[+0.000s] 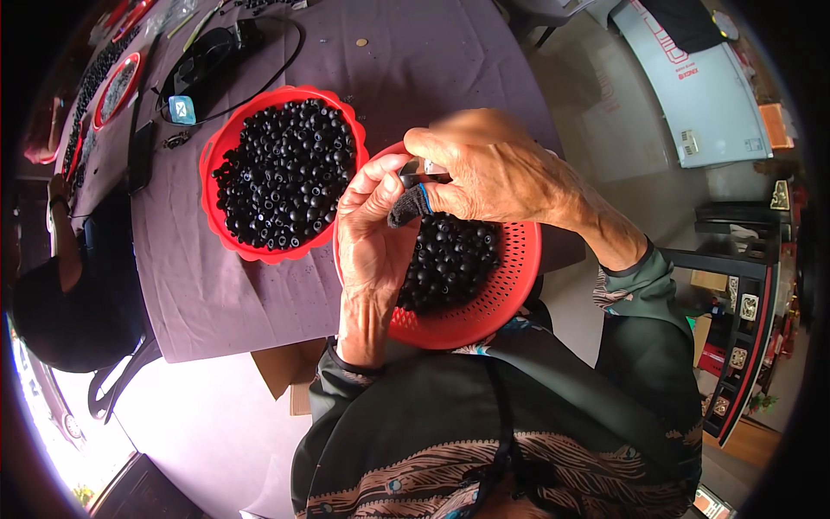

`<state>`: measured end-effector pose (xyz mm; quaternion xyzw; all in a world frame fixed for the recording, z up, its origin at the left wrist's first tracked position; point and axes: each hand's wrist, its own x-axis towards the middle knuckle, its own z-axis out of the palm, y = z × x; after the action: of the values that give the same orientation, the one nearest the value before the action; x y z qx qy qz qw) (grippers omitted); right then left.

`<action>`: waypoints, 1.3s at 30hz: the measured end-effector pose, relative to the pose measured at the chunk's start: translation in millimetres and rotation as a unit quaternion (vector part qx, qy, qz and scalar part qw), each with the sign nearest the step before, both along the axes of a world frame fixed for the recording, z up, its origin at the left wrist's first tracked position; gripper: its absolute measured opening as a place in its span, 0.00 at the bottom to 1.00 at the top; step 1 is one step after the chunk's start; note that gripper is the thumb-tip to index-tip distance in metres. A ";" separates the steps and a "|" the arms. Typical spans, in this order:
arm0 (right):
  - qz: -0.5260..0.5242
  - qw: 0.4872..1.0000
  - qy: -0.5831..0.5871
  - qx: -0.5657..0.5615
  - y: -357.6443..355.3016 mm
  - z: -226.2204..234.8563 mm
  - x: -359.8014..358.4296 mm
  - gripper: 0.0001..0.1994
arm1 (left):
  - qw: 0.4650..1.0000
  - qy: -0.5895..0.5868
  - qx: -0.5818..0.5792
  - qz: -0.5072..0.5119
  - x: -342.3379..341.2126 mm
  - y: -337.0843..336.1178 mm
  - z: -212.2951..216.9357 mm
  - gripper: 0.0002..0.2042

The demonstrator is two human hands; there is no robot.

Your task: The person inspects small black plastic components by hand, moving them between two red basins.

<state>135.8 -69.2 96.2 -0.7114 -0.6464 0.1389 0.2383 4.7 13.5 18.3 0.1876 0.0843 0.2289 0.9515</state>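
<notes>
My left hand (372,251) is raised over the near rim of a red perforated basket (516,285), its thumb and fingertips pinched together. What they grip is too small to name. Against those fingertips, my right hand (506,177) is closed round a small dark object with a shiny metal part (417,169); its kind does not show. A black knitted finger cover (408,206) with a blue edge sits on my right thumb. Small round black pieces (450,259) lie in the basket beneath my hands. Further left, a second red basket with a scalloped rim (210,186) holds more black pieces (281,173), several with pale hollow ends.
A purple cloth covers the table (216,303). At its far left are a black bag with a strap (216,52), a phone (142,156) and another red basket (118,89). Beside the table's left edge sits a person in black (78,303). A white chest freezer (705,99) stands right.
</notes>
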 end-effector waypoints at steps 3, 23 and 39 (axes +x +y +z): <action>0.003 1.000 0.005 0.005 -0.5 -2.4 -0.8 0.12 | 1.000 0.003 -0.003 0.003 0.2 -0.1 0.0 0.11; 0.017 0.999 -0.014 0.035 -6.6 -10.0 2.2 0.10 | 1.000 0.005 0.028 0.008 4.0 -4.7 3.4 0.07; -0.002 0.998 0.051 -0.032 -24.1 -21.1 13.1 0.12 | 0.574 0.423 0.679 0.178 -40.8 49.3 -11.1 0.08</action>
<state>148.9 -93.3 75.1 -0.7121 -0.6271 0.1953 0.2481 -36.1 62.8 7.2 0.8351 0.3285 0.2783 0.3424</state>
